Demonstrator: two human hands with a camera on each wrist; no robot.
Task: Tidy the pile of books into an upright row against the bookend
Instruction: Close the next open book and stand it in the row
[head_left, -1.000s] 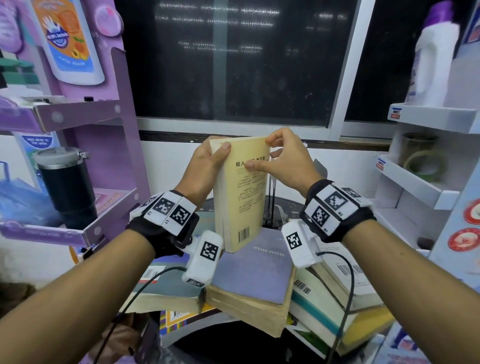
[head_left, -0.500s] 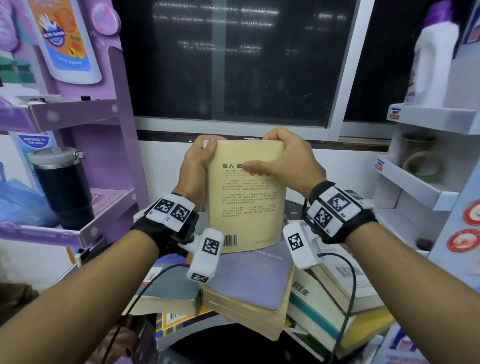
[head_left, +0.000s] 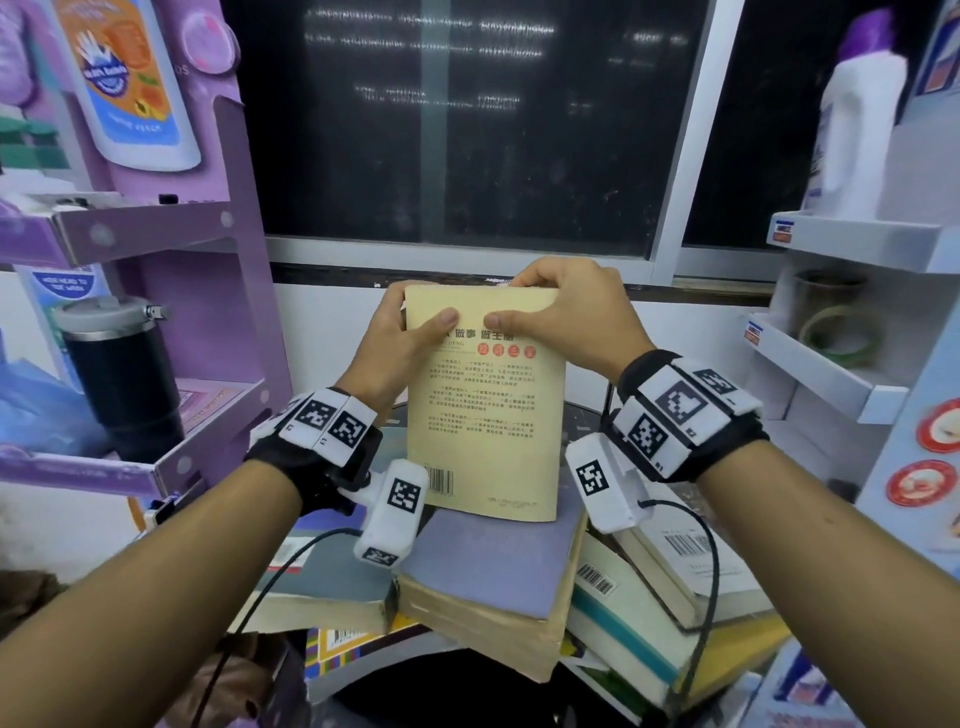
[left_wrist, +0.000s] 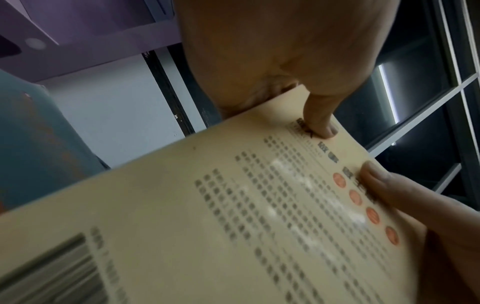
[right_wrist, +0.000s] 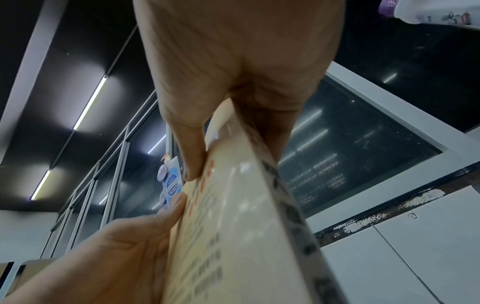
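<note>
A: Two hands on one book (head_left: 485, 410). The left hand (head_left: 402, 345) pinches its upper left edge, thumb on the cover, and the right hand (head_left: 569, 317) pinches the top right corner, thumb (left_wrist: 376, 178) pressed flat by the red dots.

B: And the book itself?

A: Upright, back cover toward us, barcode low on the left. Its bottom edge hangs just above the purple book (head_left: 498, 564) on top of the pile (head_left: 623, 613), or touches it; I cannot tell which.

B: Where is the bookend?

A: Hard to say. There is a thin dark upright just right of the book, behind the right wrist, but it is too hidden to call. I would find it before moving.

B: So the step is standing this one up?

A: That is my reading. Nothing stands in a row yet, so the task looks barely begun.

B: How to do it well?

A: Keep both pinches firm and the book vertical, carry it to the far side beyond the pile, and set the bottom edge down flat. Then slide it until one cover sits flush on the bookend.

B: Risks?

A: It is a thin paperback; alone it may tip. Keep one hand steadying the top while the other fetches the next. Mind the wrist cables over the pile too.
</note>
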